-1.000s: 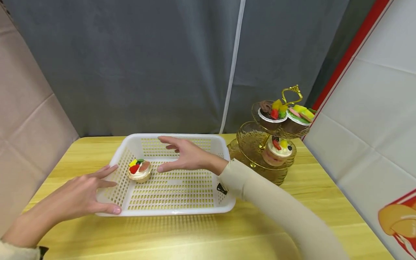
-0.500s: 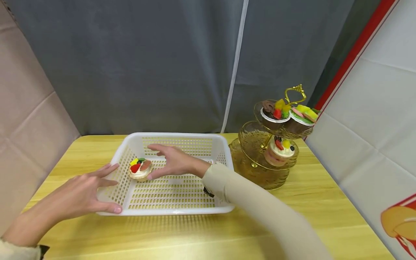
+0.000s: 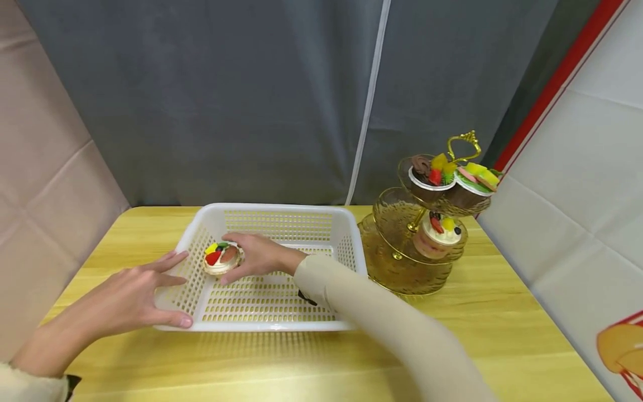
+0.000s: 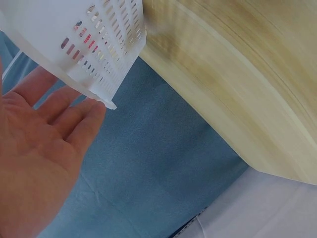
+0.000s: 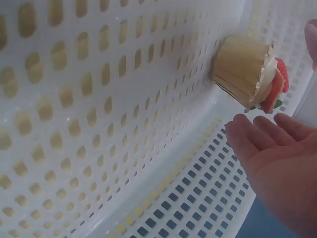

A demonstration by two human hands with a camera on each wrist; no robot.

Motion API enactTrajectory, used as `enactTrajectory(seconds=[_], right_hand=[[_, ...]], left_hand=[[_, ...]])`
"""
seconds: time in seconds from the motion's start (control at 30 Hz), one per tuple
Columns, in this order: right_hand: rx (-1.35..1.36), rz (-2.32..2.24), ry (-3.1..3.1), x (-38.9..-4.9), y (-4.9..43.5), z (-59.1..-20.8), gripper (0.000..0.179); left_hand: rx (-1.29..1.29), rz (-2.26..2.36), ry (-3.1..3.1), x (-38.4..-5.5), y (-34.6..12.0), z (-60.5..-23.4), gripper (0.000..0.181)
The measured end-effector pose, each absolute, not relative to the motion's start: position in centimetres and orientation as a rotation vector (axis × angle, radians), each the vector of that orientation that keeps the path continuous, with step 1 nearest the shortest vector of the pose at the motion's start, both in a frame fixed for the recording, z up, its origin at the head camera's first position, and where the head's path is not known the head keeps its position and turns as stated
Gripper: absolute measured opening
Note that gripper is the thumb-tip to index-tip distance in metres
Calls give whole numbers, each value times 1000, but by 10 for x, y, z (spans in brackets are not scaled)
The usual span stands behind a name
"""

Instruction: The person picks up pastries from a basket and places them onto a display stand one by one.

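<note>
A cupcake (image 3: 219,266) with cream and red, yellow and brown fruit pieces stands in the left part of a white perforated plastic basket (image 3: 276,326). My right hand (image 3: 258,255) is inside the basket, thumb and fingers spread at the cupcake's right side. In the right wrist view, a small gap shows between the fingertips (image 5: 238,120) and the cupcake's pale ridged wrapper (image 5: 240,67). At the basket's left end, my left hand (image 3: 133,298) rests on the rim with fingers spread and thumb at the front corner. The left wrist view shows its fingers extended against the rim.
A gold-rimmed tiered stand (image 3: 402,277) is right of the basket. Two dark-cupped cupcakes (image 3: 431,192) sit on its top tier, and a pink layered cake (image 3: 436,241) on the tier below. A grey curtain (image 3: 226,100) hangs behind the wooden table (image 3: 502,312).
My right hand has moved left and down to the cupcake, bringing its thumb and fingers to either side. The left hand stays at the basket's rim. The view has shifted slightly.
</note>
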State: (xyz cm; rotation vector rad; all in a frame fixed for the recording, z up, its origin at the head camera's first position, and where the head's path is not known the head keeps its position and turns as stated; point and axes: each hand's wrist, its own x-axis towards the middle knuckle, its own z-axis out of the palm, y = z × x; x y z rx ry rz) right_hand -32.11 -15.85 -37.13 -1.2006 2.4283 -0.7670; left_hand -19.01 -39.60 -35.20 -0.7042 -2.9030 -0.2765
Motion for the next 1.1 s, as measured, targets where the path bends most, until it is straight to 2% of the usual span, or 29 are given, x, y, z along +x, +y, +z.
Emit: enactTrajectory(seconds=[0.77, 1.1], right_hand=[[-1193, -609, 2551, -324, -186, -381, 77], [-1297, -603, 2621, -323, -185, -386, 65]], left_hand=[[-703, -280, -2888, -188, -396, -349, 82], [-702, -297, -2893, -188, -396, -351, 82]])
